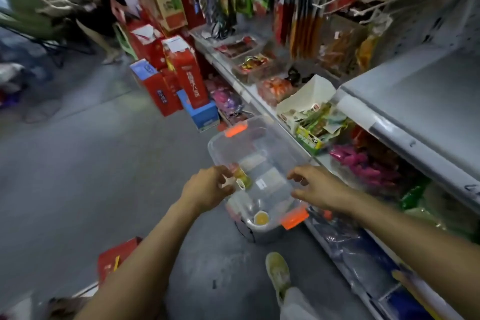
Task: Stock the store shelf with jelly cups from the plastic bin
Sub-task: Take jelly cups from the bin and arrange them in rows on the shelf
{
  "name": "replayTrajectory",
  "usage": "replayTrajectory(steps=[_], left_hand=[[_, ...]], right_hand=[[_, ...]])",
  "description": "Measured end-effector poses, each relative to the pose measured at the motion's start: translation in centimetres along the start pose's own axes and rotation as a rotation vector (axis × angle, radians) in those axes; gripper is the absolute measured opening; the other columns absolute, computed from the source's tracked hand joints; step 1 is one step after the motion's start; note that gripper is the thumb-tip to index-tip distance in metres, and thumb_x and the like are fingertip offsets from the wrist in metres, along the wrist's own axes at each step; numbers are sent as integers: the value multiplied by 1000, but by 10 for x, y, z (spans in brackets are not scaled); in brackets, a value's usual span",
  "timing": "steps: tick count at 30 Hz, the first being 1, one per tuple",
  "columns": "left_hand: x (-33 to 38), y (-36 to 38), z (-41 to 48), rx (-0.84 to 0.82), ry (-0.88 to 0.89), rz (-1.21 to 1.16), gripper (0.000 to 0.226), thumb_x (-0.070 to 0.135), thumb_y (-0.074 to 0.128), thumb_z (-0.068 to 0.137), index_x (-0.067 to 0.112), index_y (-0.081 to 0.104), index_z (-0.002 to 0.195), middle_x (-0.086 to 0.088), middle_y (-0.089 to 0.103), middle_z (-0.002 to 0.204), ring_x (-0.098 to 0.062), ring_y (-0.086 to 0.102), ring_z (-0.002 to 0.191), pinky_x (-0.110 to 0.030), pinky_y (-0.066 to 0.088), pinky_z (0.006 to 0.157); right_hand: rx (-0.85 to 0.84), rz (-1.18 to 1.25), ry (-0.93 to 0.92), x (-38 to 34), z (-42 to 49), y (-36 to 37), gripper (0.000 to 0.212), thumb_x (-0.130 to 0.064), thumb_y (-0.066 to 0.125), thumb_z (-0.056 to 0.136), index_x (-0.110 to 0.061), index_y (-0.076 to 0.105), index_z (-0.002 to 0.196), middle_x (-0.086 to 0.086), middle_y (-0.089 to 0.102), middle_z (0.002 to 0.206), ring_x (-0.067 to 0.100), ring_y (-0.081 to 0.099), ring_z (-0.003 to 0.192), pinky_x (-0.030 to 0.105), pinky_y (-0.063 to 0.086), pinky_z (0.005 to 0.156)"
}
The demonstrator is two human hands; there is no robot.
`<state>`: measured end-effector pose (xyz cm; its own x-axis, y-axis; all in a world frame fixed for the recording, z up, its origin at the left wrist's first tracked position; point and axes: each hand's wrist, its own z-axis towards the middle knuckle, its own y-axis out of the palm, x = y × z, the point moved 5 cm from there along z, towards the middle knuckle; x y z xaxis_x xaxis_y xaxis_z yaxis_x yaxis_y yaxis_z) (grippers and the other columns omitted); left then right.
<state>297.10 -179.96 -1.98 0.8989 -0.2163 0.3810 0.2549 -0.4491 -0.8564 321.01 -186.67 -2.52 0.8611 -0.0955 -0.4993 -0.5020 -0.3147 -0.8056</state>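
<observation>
A clear plastic bin (226,149) with orange latches stands on the floor beside the store shelf (405,91). My left hand (210,189) pinches a couple of small jelly cups (242,178) over the bin's left rim. My right hand (315,187) hovers above the bin's right side, fingers loosely curled, with nothing in it. One yellow jelly cup (260,218) lies at the bin's near end. The shelf's upper grey tier on the right is bare.
Snack packets and open cartons (309,122) fill the lower shelf tiers. Red gift boxes (179,78) are stacked on the floor at the aisle's far end. A person (104,8) stands at the back left. My shoe (279,273) is just behind the bin.
</observation>
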Motion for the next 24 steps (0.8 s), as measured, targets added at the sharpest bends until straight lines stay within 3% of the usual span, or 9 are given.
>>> replayTrajectory(steps=[6,9,11,14,17,19,21,24], left_hand=[[-29,28,113,-86,-78,-98,31,30,67,90,21,62,119,0,66,109,-19,64,93,-30,51,86],[-40,58,183,-132,-134,-195,29,22,66,91,14,63,119,-6,66,115,-22,62,102,-27,47,86],[-54,82,225,-140,-226,-269,31,22,64,92,12,63,122,-9,66,119,-25,61,109,-28,46,91],[-74,120,271,-151,-382,-408,36,12,62,91,7,60,126,-14,62,125,-28,59,114,-31,46,98],[-87,157,304,-216,-482,-435,34,5,59,89,0,60,123,-19,62,121,-34,59,114,-34,49,93],[-95,179,321,-251,-509,-409,40,5,61,88,-4,55,126,-20,59,125,-35,58,116,-35,49,95],[-100,194,332,-276,-531,-374,50,10,61,90,1,44,136,-19,47,137,-35,53,121,-34,45,100],[-106,209,344,-293,-482,-267,47,17,58,92,11,45,137,-17,38,142,-35,52,123,-34,42,102]], right_hand=[[-186,143,64,31,124,56,38,-27,70,82,-22,60,119,-1,62,113,13,59,100,32,50,90],[-238,270,140,55,181,95,26,-21,74,79,-33,60,97,2,61,102,16,59,85,31,52,82],[-244,378,236,72,214,122,28,-18,75,77,-36,57,90,4,61,97,16,58,80,27,51,74],[-276,583,468,88,250,164,36,-19,74,78,-21,59,111,6,62,102,19,61,82,26,50,67],[-306,779,667,96,273,204,55,-22,77,79,-12,50,125,12,60,109,23,61,82,37,56,74],[-304,839,749,98,285,225,66,-26,77,79,-11,44,135,12,56,121,25,60,98,36,56,79],[-296,884,799,99,294,244,69,-30,77,78,-9,44,135,10,55,122,26,59,105,39,56,85],[-259,930,856,97,304,265,73,-37,78,73,-4,47,130,13,57,116,27,61,97,41,57,81]])
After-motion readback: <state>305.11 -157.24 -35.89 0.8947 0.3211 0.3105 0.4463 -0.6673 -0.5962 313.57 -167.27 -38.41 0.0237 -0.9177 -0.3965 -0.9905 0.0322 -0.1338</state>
